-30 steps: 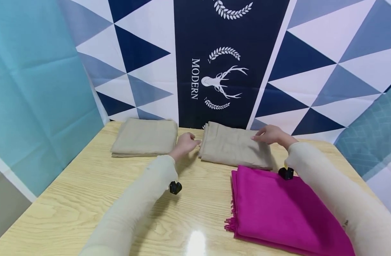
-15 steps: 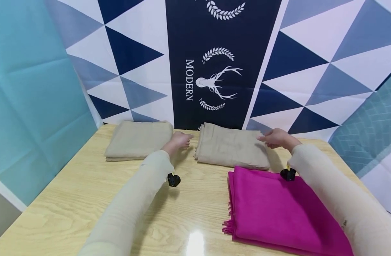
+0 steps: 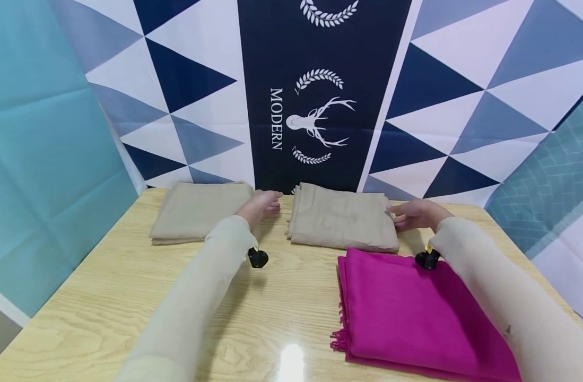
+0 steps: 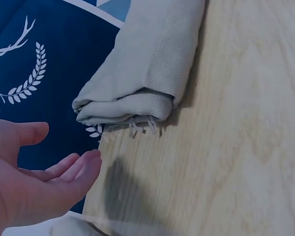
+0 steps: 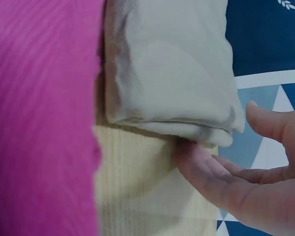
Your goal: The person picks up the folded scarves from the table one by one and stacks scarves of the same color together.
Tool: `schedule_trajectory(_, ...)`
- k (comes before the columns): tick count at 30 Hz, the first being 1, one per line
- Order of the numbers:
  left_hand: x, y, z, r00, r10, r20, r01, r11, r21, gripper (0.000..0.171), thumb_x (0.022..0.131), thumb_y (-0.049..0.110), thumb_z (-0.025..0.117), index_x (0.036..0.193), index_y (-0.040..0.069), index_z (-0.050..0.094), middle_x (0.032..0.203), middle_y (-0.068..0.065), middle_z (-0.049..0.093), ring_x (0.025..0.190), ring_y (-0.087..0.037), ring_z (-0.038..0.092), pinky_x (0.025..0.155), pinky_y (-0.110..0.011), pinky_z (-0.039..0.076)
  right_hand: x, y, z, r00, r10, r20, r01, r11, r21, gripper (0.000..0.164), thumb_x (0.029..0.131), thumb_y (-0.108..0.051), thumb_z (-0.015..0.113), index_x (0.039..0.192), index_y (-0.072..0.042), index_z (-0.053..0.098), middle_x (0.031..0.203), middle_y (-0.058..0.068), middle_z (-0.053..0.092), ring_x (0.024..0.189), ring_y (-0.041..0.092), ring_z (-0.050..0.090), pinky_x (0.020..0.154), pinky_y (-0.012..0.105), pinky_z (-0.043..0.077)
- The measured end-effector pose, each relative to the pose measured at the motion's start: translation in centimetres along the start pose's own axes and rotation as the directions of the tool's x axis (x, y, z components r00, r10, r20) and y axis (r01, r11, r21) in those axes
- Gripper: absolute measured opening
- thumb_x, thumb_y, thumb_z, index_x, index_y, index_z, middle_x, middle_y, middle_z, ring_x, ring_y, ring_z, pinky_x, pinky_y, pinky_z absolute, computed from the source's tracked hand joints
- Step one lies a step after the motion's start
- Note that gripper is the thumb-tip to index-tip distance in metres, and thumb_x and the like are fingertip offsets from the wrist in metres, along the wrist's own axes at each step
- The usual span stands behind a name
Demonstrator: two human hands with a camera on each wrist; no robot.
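Note:
A folded beige scarf [image 3: 344,217] with a fringed left end lies at the back of the table. Just left of that end, my left hand [image 3: 261,204] hovers with loosely bent fingers, holding nothing. In the left wrist view, its thumb and fingers [image 4: 91,164] are spread apart, away from the fringe. At the scarf's other end is my right hand [image 3: 417,213]. The right wrist view has its fingertips [image 5: 187,150] right at the lower folded edge, while the thumb [image 5: 265,122] stays off the cloth.
A second folded beige cloth [image 3: 200,209] lies back left, partly behind my left hand. A folded magenta scarf [image 3: 415,313] with fringe lies in front, under my right forearm. The wooden table [image 3: 143,297] meets a patterned backdrop [image 3: 315,63] behind.
My left hand has drawn back leftward from the fringed end. My right hand has shifted from on top of the beige scarf to its right end, lower down. The head view has turned slightly right.

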State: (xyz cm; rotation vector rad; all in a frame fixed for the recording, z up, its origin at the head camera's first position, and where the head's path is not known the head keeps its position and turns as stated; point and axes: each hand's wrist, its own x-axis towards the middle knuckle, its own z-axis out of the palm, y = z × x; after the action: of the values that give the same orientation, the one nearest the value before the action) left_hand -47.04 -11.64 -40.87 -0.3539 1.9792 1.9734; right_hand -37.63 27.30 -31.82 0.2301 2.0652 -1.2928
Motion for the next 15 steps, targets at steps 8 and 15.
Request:
schedule_trajectory(8, 4.7, -2.0, -0.2, 0.991, -0.065, 0.117, 0.066, 0.998, -0.004, 0.056, 0.088, 0.026, 0.072, 0.13, -0.005, 0.051, 0.121, -0.022, 0.06, 0.101, -0.027, 0.068, 0.083, -0.032, 0.06, 1.8, 0.9, -0.9, 0.995, 0.03, 0.099, -0.047, 0.984, 0.172, 0.013, 0.099, -0.015, 0.048, 0.091, -0.005, 0.052, 0.072, -0.005, 0.068, 0.072, 0.002, 0.065, 0.075, 0.021, 0.056)
schedule_trajectory(15, 5.6, -3.8, 0.7, 0.972, -0.165, 0.169, 0.176, 0.983, -0.057, 0.066, 0.087, 0.031, 0.072, 0.135, -0.006, 0.045, 0.117, -0.019, 0.064, 0.103, -0.025, 0.068, 0.087, -0.034, 0.059, 2.6, 1.4, -1.0, 0.989, 0.071, 0.13, -0.102, 0.965, 0.242, 0.019, 0.098, -0.012, 0.054, 0.08, -0.006, 0.059, 0.065, -0.004, 0.068, 0.067, 0.002, 0.063, 0.074, 0.019, 0.055)
